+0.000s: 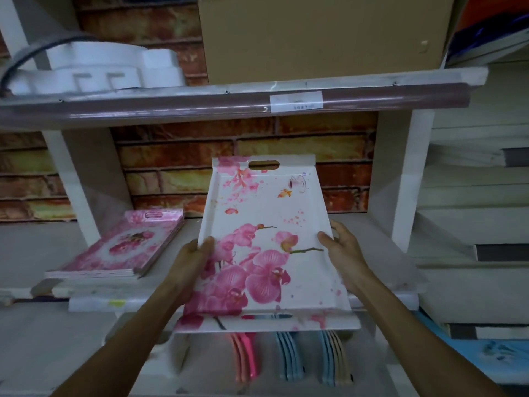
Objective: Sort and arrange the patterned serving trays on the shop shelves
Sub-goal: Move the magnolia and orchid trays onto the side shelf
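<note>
A stack of pink trays (pixel 120 245) is already lying on the middle shelf (pixel 380 279), to the left — sorting appears partly done. An orchid tray (pixel 266 247) is being held over that shelf's front edge, gripped along its long sides by the left hand (pixel 197 253) and right hand (pixel 340 250) — not yet placed.

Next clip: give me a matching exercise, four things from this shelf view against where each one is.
Things:
1. orchid tray
2. pink tray stack
3. cardboard box
4. white foam pieces

Places:
A. top shelf, left
B. held in both hands
C. top shelf, right of centre
D. middle shelf, left

Pairs: 1-B, 2-D, 3-C, 4-A
</note>
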Action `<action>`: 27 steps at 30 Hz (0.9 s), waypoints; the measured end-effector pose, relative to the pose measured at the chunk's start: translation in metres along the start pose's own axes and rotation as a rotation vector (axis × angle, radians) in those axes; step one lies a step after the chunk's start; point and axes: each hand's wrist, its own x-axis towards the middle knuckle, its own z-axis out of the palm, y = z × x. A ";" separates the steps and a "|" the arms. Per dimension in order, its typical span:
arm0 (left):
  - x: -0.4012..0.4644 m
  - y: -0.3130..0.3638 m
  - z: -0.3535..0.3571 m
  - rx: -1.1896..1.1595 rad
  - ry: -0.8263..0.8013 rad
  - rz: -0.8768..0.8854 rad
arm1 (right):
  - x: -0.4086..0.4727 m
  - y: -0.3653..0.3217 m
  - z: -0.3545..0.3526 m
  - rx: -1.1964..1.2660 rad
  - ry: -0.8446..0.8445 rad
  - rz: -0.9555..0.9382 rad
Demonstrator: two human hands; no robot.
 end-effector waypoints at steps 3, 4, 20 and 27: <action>0.032 0.005 0.001 0.052 -0.038 0.025 | 0.033 0.001 0.010 -0.024 0.016 -0.011; 0.042 0.005 0.001 0.071 -0.041 0.029 | 0.044 0.002 0.013 -0.029 0.014 -0.014; 0.148 -0.027 -0.006 0.200 0.050 0.071 | 0.143 0.037 0.066 -0.190 0.010 -0.010; 0.173 -0.047 -0.009 0.282 0.030 0.067 | 0.158 0.053 0.076 -0.311 0.053 0.030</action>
